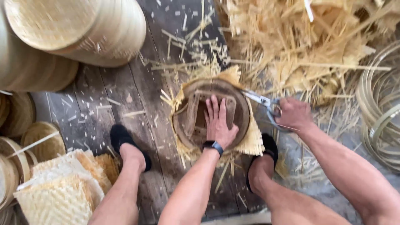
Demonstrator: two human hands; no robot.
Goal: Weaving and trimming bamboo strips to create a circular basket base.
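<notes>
My left hand (220, 123) lies flat, fingers pressed together, on a round wooden form (210, 113) that sits atop a woven bamboo mat (252, 143) on the floor between my feet. My right hand (293, 114) is closed around the handles of the scissors (266, 106), whose blades meet the mat's edge at the form's upper right rim. A dark wristwatch (213, 146) circles my left wrist. No labels or signs show. Stacks of pale round bamboo lids (79, 29) stand at upper left; square woven mats (62, 187) are piled at lower left. Bamboo trimmings (300, 46) heap at upper right, coiled bamboo hoops (381, 108) at right. The floor (96, 100) is weathered grey planking, littered with slivers.
</notes>
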